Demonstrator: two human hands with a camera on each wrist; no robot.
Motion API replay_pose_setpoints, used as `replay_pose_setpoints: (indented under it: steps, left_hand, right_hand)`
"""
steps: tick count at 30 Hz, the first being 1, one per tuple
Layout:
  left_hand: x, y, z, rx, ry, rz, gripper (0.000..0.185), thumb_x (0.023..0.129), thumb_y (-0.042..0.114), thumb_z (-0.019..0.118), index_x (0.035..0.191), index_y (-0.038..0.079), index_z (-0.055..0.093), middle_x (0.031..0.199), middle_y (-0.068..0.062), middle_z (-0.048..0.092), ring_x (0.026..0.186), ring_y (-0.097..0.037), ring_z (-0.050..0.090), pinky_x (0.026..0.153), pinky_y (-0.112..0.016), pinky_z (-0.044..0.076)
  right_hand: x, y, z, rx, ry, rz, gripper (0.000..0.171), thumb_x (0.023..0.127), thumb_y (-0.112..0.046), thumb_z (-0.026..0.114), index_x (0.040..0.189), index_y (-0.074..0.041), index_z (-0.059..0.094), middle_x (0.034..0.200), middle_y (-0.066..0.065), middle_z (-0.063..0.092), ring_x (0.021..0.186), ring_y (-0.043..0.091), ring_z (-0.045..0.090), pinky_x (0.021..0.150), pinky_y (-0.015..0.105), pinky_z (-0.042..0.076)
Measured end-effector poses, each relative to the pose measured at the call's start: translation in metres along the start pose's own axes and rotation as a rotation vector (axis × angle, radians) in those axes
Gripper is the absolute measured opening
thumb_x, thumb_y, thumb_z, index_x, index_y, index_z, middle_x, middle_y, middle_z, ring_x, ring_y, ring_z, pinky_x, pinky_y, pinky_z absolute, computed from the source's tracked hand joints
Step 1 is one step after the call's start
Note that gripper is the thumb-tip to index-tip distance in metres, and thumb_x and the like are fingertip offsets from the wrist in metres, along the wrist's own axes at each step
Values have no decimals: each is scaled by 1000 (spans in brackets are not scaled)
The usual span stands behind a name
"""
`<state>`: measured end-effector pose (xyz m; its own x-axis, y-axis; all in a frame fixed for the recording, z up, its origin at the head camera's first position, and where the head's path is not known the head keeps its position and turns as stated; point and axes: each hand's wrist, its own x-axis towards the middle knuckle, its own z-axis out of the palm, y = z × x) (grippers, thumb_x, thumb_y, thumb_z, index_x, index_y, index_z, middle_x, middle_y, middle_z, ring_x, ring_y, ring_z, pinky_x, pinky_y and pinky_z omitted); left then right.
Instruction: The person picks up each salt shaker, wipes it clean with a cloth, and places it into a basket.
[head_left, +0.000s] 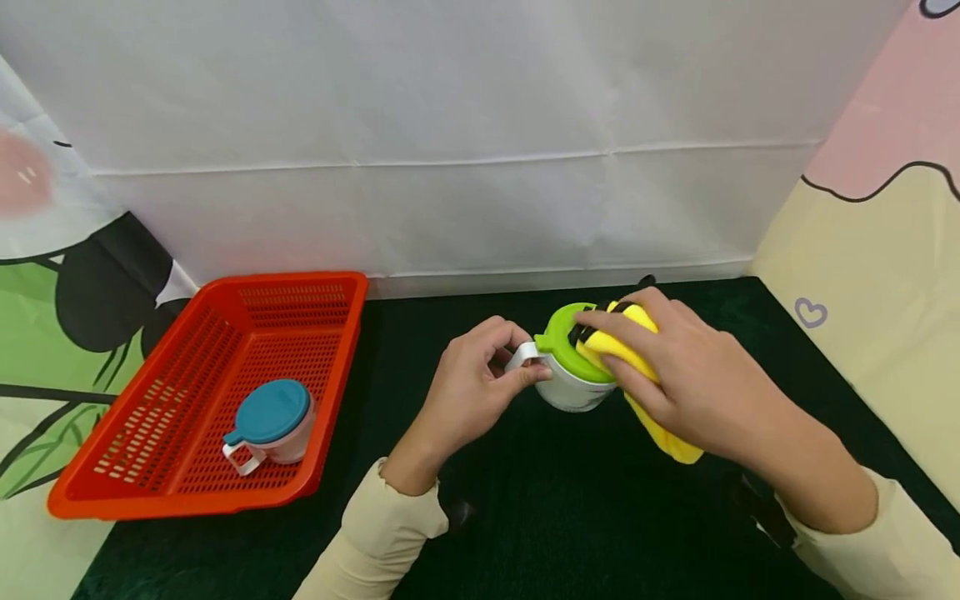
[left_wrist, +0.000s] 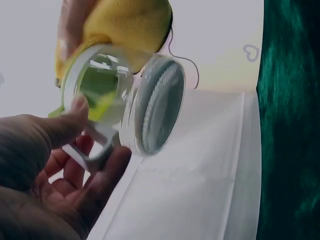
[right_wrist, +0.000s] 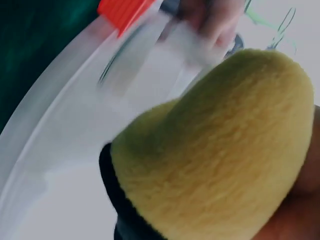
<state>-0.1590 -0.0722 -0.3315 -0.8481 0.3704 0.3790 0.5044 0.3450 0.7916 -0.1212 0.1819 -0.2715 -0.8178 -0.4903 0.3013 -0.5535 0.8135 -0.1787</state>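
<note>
A seasoning jar (head_left: 573, 393) with a see-through body, a green lid (head_left: 558, 333) and a white handle is held up over the table. My left hand (head_left: 468, 387) pinches the handle between thumb and fingers. In the left wrist view the jar (left_wrist: 162, 107) lies tilted, its round base facing right. My right hand (head_left: 701, 383) grips a yellow cloth (head_left: 671, 437) with black edging and lays it against the lid's right side. That cloth (right_wrist: 215, 145) fills much of the right wrist view, where the jar behind it is blurred.
On the left stands a red plastic basket (head_left: 330, 417) with slotted walls. Inside it sits a second jar with a blue lid (head_left: 273, 411) and white handle. The table (head_left: 555, 517) has a dark green covering. A pale sheet (head_left: 480, 217) hangs along the back, printed ones at both sides.
</note>
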Motion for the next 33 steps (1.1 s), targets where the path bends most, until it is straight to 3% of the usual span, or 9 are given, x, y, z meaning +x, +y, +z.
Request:
replay_pose_setpoints:
  steps: [5,14,20,24,33]
  left_hand:
    - [-1,2,-1,-39,-42,38,16,92,17,81,99,15,67,99,4,60,81,-14,57,71,-30,54]
    - [-1,6,1,78,-1,-8,16,92,21,81,98,17,67,96,7,59,79,-11,57,68,-30,54]
    - [-1,9,0,74,-52,52,17,92,19,80,100,16,66,100,6,59,81,-11,56,70,-29,55]
    - [-2,11,1,72,-61,51,17,92,18,80,100,16,66,100,6,59,81,-11,56,70,-28,55]
    - [-3,11,4,115,-12,34,17,92,19,80,100,15,66,96,6,56,78,-11,54,66,-28,51]
  right_hand:
    - [12,17,-7,87,-68,44,41,108,-34,55,149,-29,53,112,8,48,76,19,51,58,31,48]
    - [-3,-13,-6,35,-64,-105,52,99,-27,71,147,-36,54,122,5,55,93,21,52,63,30,53]
    - [8,7,-7,3,-33,-13,42,104,-31,62,145,-32,57,114,7,53,88,23,51,61,33,50]
    - [15,18,-8,25,-56,21,39,107,-31,57,146,-28,56,110,8,51,83,23,50,59,31,47]
    - [2,-11,-8,53,-56,-121,45,99,-26,71,142,-31,59,121,4,56,95,22,52,65,33,55]
